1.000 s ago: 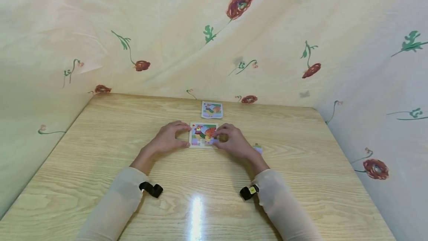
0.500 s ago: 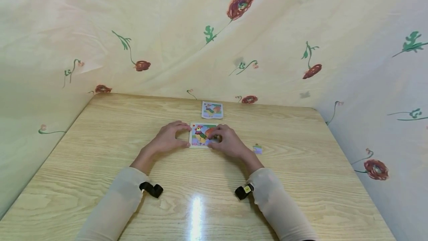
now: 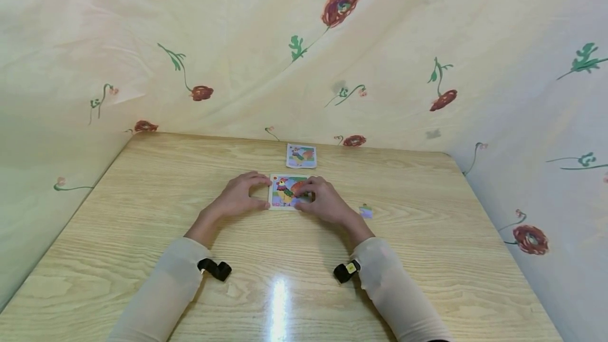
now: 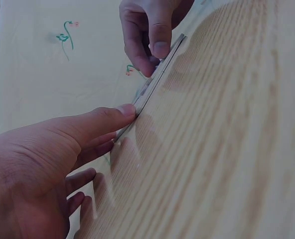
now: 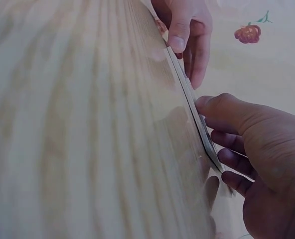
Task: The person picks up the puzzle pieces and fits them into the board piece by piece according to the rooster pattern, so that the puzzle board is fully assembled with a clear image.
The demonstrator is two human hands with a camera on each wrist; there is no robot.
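Note:
A framed jigsaw puzzle (image 3: 283, 190) with a rooster picture lies flat on the wooden table. My left hand (image 3: 241, 194) holds it by the left side, index finger near the upper corner and thumb near the lower one. In the left wrist view the left thumb (image 4: 125, 109) sits on the rim of the thin board. Over the lower right part of the picture, my right hand (image 3: 320, 198) pinches a puzzle piece between thumb and fingers; the hand mostly hides that piece. Its thumb (image 5: 207, 103) lies along the board's edge in the right wrist view.
A loose puzzle piece (image 3: 366, 211), green and lilac, lies to the right of the right hand. Behind the puzzle is a card (image 3: 301, 156) with the same rooster picture. Flower-printed cloth (image 3: 237, 57) hangs along the table's back and sides.
The right hand has moved slightly left over the puzzle, and the pale gap at the lower middle now shows picture. The loose piece has come into fuller view. The left hand stays put.

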